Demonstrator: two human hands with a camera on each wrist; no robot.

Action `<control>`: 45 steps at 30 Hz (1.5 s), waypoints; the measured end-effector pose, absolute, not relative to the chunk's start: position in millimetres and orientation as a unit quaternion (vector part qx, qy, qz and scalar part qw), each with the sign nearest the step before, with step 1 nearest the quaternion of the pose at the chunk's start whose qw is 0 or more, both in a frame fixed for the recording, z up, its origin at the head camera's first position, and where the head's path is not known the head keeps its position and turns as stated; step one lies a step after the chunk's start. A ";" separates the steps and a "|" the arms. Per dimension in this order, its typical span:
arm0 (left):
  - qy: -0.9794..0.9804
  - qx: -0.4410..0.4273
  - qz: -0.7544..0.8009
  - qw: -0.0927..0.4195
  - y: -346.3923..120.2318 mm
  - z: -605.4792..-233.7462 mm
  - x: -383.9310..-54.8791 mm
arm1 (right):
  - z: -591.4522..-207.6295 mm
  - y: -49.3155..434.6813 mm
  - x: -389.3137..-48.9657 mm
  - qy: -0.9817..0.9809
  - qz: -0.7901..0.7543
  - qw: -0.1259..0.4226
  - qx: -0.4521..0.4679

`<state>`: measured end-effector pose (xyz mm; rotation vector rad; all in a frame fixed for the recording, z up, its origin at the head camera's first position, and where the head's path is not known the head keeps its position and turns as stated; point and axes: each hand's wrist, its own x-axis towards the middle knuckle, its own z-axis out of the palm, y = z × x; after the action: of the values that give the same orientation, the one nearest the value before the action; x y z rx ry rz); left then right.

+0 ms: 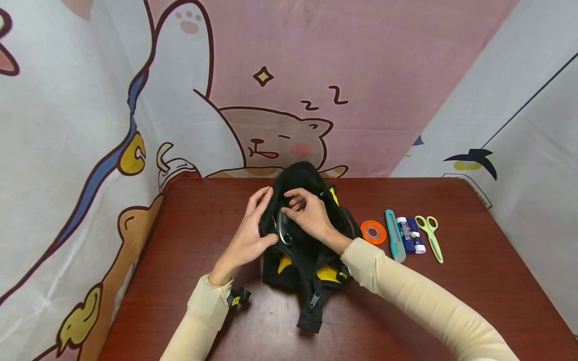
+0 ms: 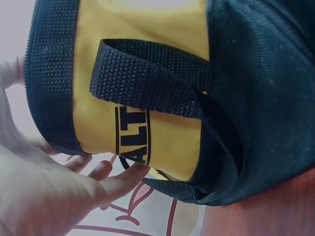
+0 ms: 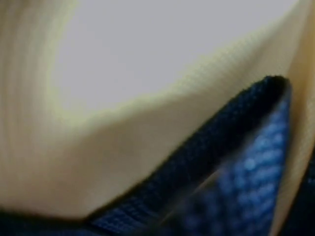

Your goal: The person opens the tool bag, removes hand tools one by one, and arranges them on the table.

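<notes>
A black and yellow tool bag (image 1: 311, 281) stands on the table with its mouth open towards me. My left hand (image 1: 248, 235) holds the left side of its rim; the left wrist view shows fingers (image 2: 123, 184) against the yellow panel and the thumb going behind the rim. My right hand (image 1: 311, 218) reaches into the mouth, fingers loosely bent, with a gap between thumb and forefinger. Near that thumb, inside the bag, lies a silver ridged piece (image 1: 282, 228) with a curved end; its kind is unclear. The right wrist view is blurred by sleeve (image 3: 123, 162) and dark webbing (image 3: 251, 172).
Right of the bag lie an orange tape roll (image 1: 373, 232), a teal box cutter (image 1: 395, 235), glue sticks (image 1: 411, 234) and green scissors (image 1: 431, 235). A black strap with a buckle (image 1: 239, 297) lies by my left wrist. Printed cloth (image 1: 361, 100) hangs behind the table.
</notes>
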<state>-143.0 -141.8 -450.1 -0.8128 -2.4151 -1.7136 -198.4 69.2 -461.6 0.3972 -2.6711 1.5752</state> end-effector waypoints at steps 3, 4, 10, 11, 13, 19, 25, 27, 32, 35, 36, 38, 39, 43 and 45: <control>-0.787 -0.262 -0.557 0.033 -141.5 -449.7 -142.6 | -466.0 69.3 -199.7 -0.857 0.501 -0.002 0.119; -0.787 -0.262 -0.557 0.033 -141.3 -449.5 -142.5 | -467.2 69.3 -199.9 -0.858 0.500 -0.004 0.116; -0.789 -0.266 -0.552 0.034 -139.9 -448.3 -143.0 | -473.5 68.2 -200.1 -0.861 0.499 -0.013 0.101; -0.790 -0.267 -0.551 0.034 -139.7 -448.2 -143.0 | -474.7 67.6 -200.1 -0.860 0.500 -0.016 0.099; -0.790 -0.268 -0.551 0.033 -139.4 -448.1 -143.0 | -477.7 66.5 -200.1 -0.860 0.502 -0.025 0.093; -0.791 -0.268 -0.549 0.032 -139.1 -448.9 -142.8 | -484.6 63.6 -201.2 -0.864 0.496 -0.048 0.076; -0.792 -0.263 -0.550 0.031 -140.0 -449.6 -142.1 | -488.6 62.4 -202.1 -0.860 0.499 -0.084 0.064; -0.793 -0.260 -0.550 0.030 -140.3 -449.9 -141.8 | -491.5 62.4 -202.8 -0.860 0.498 -0.094 0.063; -0.792 -0.259 -0.552 0.028 -140.1 -450.6 -141.7 | -501.2 63.0 -206.5 -0.860 0.497 -0.095 0.074; -0.792 -0.260 -0.551 0.028 -139.6 -451.0 -142.0 | -508.6 64.3 -210.1 -0.860 0.494 -0.090 0.088; -0.793 -0.261 -0.550 0.028 -139.5 -451.1 -142.1 | -509.2 64.1 -210.4 -0.861 0.493 -0.091 0.092; -0.793 -0.261 -0.550 0.028 -139.2 -451.3 -142.3 | -509.0 63.5 -210.2 -0.862 0.490 -0.096 0.094; -0.792 -0.262 -0.550 0.028 -139.2 -451.4 -142.3 | -509.1 62.7 -210.3 -0.863 0.486 -0.096 0.093; -0.791 -0.265 -0.551 0.028 -139.2 -451.4 -142.2 | -503.6 58.8 -207.4 -0.871 0.473 -0.104 0.084; -0.790 -0.266 -0.551 0.028 -139.5 -451.4 -142.1 | -500.9 57.4 -205.7 -0.873 0.469 -0.107 0.080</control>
<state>-142.1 -139.5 -451.4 -0.8200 -2.4397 -1.7013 -205.7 57.4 -500.9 0.2702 -2.9474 1.5826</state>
